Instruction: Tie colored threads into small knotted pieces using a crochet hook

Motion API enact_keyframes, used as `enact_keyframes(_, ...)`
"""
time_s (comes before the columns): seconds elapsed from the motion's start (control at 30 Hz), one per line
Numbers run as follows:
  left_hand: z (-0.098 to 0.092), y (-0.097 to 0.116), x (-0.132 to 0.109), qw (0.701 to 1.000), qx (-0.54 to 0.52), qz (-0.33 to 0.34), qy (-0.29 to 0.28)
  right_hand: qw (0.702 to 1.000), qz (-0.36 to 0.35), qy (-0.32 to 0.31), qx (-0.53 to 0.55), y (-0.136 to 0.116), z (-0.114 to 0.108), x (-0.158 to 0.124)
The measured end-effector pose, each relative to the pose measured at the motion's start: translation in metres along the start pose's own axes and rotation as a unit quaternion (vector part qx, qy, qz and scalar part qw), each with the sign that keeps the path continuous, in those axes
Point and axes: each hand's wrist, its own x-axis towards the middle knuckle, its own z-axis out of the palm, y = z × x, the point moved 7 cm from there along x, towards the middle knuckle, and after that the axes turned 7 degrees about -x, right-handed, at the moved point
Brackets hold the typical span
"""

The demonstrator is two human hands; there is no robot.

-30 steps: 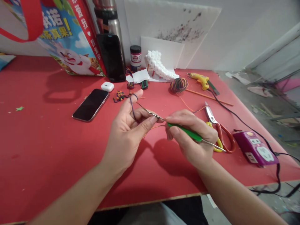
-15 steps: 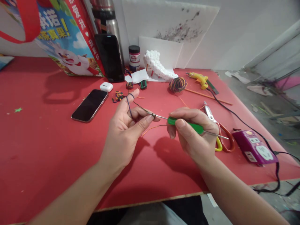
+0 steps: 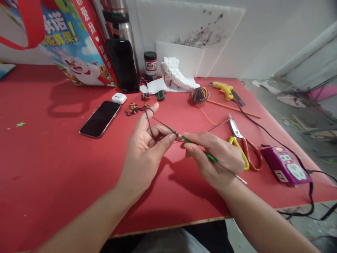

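My left hand (image 3: 146, 151) pinches a small piece of dark yarn (image 3: 174, 132) between thumb and fingers, its raised index finger looped with the strand. In my right hand (image 3: 217, 158) is a crochet hook (image 3: 210, 155) with a green grip, closed in the fingers. The hook's metal tip meets the yarn at my left fingertips; the exact stitch is too small to make out. Behind the hands lie a multicoloured yarn ball (image 3: 199, 95), a smaller yarn ball (image 3: 145, 96) and a knotted yarn piece (image 3: 133, 108).
Scissors (image 3: 238, 135) lie right of my right hand, near a purple box (image 3: 286, 166) with black cables. A yellow glue gun (image 3: 223, 89) and an orange stick (image 3: 234, 108) are farther back. At left are a phone (image 3: 100, 118), a white earbud case (image 3: 119, 98) and a printed bag (image 3: 79, 52).
My right hand has rolled over and come closer to my left, tilting the hook so its rear end points lower. My left hand has shifted slightly right.
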Motion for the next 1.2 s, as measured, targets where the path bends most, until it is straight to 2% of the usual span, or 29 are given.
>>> enact_keyframes(0.17,0.000,-0.002,0.002,0.999,-0.034,-0.018,-0.001,0.999,-0.014,-0.014,-0.030,-0.005,0.006,-0.004)
enact_keyframes(0.27,-0.002,0.001,0.003,0.999,-0.040,-0.018,-0.004,1.000,-0.007,-0.022,0.015,-0.002,0.008,-0.006)
enact_keyframes(0.4,-0.004,0.007,0.002,1.000,0.003,0.008,-0.005,0.997,0.008,-0.021,0.070,0.006,0.006,-0.005)
enact_keyframes(0.63,-0.002,0.001,0.001,0.999,0.045,0.008,0.003,0.998,0.029,-0.036,-0.034,0.001,0.010,-0.002)
enact_keyframes(0.77,-0.003,-0.004,0.004,1.000,-0.004,-0.019,0.009,0.999,0.006,-0.016,-0.048,-0.006,0.013,-0.005)
enact_keyframes(0.97,-0.005,0.000,0.009,0.998,-0.047,-0.041,-0.011,0.999,0.015,-0.014,0.046,0.002,0.013,-0.013)
enact_keyframes(1.2,-0.012,0.009,0.013,0.999,-0.039,-0.025,-0.014,0.969,0.134,0.004,0.206,0.023,0.011,-0.008)
